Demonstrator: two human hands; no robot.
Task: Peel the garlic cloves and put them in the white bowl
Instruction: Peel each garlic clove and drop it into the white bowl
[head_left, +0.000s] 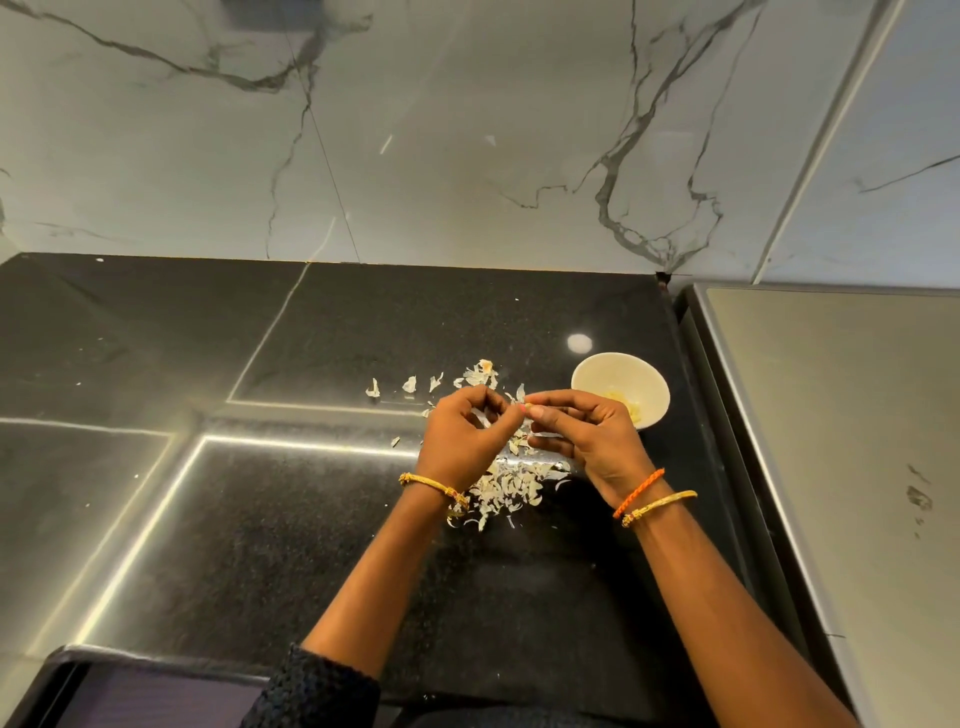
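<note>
1. Pinching a small garlic clove (528, 406) between them, the left hand (467, 436) and right hand (587, 436) meet fingertip to fingertip above the black tabletop (260, 519); both have curled fingers.
2. A white bowl (621, 389) sits at 2 o'clock from the hands, just beyond the right hand, holding pale peeled cloves (631, 408).
3. Papery garlic skins (511, 488) lie heaped at 6 o'clock under the hands, with looser bits scattered toward 11 o'clock.
</note>
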